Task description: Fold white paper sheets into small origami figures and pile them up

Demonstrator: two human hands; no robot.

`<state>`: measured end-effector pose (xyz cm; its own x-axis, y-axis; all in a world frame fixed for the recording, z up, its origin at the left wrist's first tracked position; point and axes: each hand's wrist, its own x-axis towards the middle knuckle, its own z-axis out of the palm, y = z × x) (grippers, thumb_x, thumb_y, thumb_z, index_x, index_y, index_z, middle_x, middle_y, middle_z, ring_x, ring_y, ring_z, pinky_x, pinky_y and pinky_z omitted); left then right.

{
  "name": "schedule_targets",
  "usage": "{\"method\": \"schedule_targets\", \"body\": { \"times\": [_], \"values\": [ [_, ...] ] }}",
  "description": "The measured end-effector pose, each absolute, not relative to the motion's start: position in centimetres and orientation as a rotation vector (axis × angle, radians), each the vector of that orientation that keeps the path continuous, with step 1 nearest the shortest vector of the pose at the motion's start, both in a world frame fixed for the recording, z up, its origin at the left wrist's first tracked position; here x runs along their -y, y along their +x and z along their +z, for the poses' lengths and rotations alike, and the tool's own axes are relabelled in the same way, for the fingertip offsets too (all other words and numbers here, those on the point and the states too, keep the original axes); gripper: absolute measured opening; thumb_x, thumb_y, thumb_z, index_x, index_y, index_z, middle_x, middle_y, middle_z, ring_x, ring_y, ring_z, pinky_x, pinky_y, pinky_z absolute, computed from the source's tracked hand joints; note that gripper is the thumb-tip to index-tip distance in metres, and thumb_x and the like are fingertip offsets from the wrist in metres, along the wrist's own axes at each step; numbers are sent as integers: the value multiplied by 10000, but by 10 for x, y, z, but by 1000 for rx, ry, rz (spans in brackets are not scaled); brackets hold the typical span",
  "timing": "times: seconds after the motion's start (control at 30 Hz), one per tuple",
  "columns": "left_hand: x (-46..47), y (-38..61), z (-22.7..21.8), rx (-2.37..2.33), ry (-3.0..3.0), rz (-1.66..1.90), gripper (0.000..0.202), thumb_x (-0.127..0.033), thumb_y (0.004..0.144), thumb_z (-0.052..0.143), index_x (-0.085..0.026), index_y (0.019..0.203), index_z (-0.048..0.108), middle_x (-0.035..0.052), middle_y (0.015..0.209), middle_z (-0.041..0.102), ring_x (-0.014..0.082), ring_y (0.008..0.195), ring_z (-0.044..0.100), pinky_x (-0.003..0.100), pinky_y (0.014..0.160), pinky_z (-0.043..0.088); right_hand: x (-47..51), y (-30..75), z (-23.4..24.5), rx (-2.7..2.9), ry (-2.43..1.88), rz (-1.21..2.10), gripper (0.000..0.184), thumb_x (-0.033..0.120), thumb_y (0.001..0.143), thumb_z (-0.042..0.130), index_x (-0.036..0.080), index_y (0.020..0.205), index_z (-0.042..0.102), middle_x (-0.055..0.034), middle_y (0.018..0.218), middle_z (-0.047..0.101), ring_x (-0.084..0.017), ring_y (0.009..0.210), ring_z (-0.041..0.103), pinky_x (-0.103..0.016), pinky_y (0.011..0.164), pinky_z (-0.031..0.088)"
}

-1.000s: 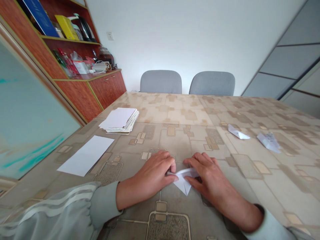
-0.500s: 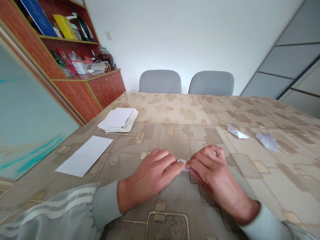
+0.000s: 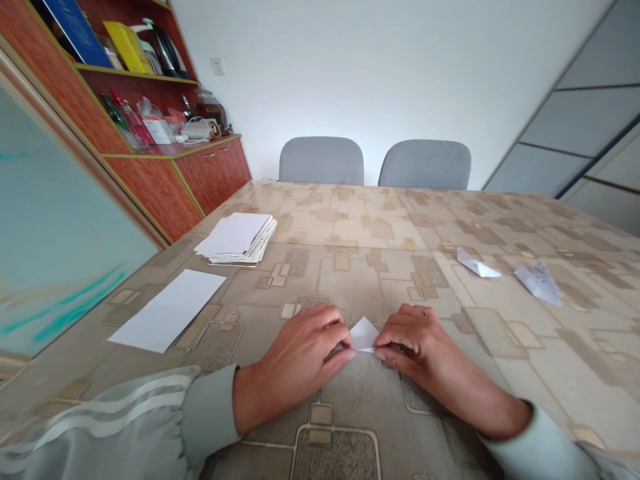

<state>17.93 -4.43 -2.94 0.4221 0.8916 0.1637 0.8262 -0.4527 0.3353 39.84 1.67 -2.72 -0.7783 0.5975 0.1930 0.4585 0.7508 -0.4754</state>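
Fingers of the left hand and right hand were closed on a paper, pinched at its nine and three o'clock sides, its smooth white face folded to a triangle. It was held at the near side of a glossy table patterned with rounded rectangles. From it, an oblong sheet was laid towards nine, an uneven stack at ten, two creased pieces at two, one marked too faintly to be read.

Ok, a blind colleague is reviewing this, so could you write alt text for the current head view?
A person's left hand and right hand pinch a small folded white paper at a patterned table. At left lie a white sheet and a paper stack; at right, two folded papers.
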Motion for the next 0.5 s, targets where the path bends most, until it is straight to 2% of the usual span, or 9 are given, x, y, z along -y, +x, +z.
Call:
{"method": "schedule_targets", "body": {
  "times": [0.13, 0.5],
  "values": [
    [42, 180, -30, -1573, 2436, 532, 245, -264, 977, 502, -161, 806, 644, 28, 865, 590, 181, 852, 547, 304, 764, 407, -20, 399, -31, 2564, -948, 646, 141, 177, 883, 662, 222, 751, 640, 44, 705, 646, -159, 759, 566, -327, 767, 332],
    [38, 181, -33, -1712, 2395, 440, 191, -299, 898, 643, -162, 777, 587, 12, 844, 556, 196, 832, 523, 315, 710, 362, -15, 392, -34, 2568, -1167, 453, 176, 170, 784, 743, 203, 688, 599, 25, 690, 609, -198, 778, 538, -370, 775, 284]
  ]
}}
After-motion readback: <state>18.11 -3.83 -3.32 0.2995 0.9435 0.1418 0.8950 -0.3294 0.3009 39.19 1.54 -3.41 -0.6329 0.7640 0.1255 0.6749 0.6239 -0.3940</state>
